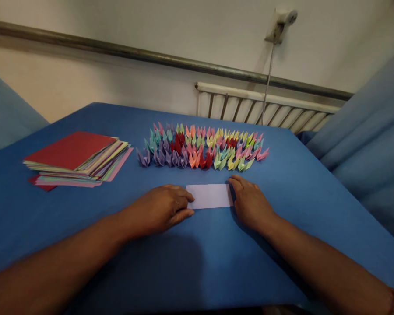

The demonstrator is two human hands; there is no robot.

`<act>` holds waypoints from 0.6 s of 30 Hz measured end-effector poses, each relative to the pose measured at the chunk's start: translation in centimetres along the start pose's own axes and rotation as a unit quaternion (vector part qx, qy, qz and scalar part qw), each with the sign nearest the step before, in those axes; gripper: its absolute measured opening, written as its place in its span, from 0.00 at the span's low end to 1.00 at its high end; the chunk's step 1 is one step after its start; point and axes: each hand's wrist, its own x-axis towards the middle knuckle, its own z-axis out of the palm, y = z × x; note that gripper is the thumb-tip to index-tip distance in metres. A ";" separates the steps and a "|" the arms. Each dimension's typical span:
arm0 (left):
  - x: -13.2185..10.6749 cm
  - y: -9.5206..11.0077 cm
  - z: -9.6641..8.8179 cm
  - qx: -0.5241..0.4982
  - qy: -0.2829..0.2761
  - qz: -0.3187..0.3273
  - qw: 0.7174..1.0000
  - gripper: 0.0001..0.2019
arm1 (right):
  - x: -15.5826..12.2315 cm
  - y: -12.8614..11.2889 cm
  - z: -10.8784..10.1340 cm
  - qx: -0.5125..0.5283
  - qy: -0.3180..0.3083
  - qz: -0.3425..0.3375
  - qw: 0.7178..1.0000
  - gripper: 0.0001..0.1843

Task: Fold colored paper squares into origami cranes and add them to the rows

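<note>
A pale lilac paper [210, 195], folded into a narrow rectangle, lies flat on the blue table [197, 253]. My left hand [160, 208] rests palm down on the paper's left end, fingers together and pressing on its edge. My right hand [249, 201] lies palm down at the paper's right end, fingertips pressed on that edge. Just beyond the paper stand several rows of small folded paper cranes [202, 146] in many colours.
A stack of coloured paper sheets [77, 159] with a red sheet on top lies at the left of the table. Behind the table are a white radiator [265, 109], a metal rail and a cable on the wall. Blue fabric hangs at the right.
</note>
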 end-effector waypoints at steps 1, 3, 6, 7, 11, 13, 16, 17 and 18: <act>0.2 0.2 0.0 -0.007 0.013 -0.010 1.000 0.17 | 0.1 0.0 0.1 0.018 0.015 -0.001 1.000 0.28; 0.5 0.6 0.5 -0.017 0.035 -0.012 0.999 0.17 | 0.3 -0.2 0.4 0.053 0.050 -0.009 0.997 0.26; 1.0 1.5 2.2 -0.009 0.016 0.017 1.000 0.31 | 0.4 -1.3 1.0 0.071 0.080 -0.026 0.994 0.32; 1.2 1.8 2.8 -0.008 -0.001 0.024 1.000 0.37 | 0.4 -1.8 1.2 0.066 0.071 -0.032 0.995 0.32; 2.0 2.6 4.1 0.004 -0.082 -0.003 0.997 0.48 | 0.6 -2.8 1.5 0.031 -0.014 -0.054 0.998 0.29; 2.0 2.5 4.1 0.015 -0.093 -0.023 0.995 0.49 | 0.7 -2.6 1.3 0.016 -0.033 -0.051 0.998 0.29; 1.5 1.7 3.7 0.036 -0.072 -0.055 0.995 0.48 | 0.8 -1.7 1.0 -0.003 -0.034 -0.023 0.999 0.29; 1.3 1.3 3.6 0.042 -0.061 -0.071 0.995 0.46 | 0.8 -1.4 0.9 -0.007 -0.030 -0.007 1.000 0.28; 1.2 0.8 3.5 0.046 -0.044 -0.090 0.994 0.44 | 0.9 -1.0 0.8 -0.008 -0.023 0.009 1.000 0.27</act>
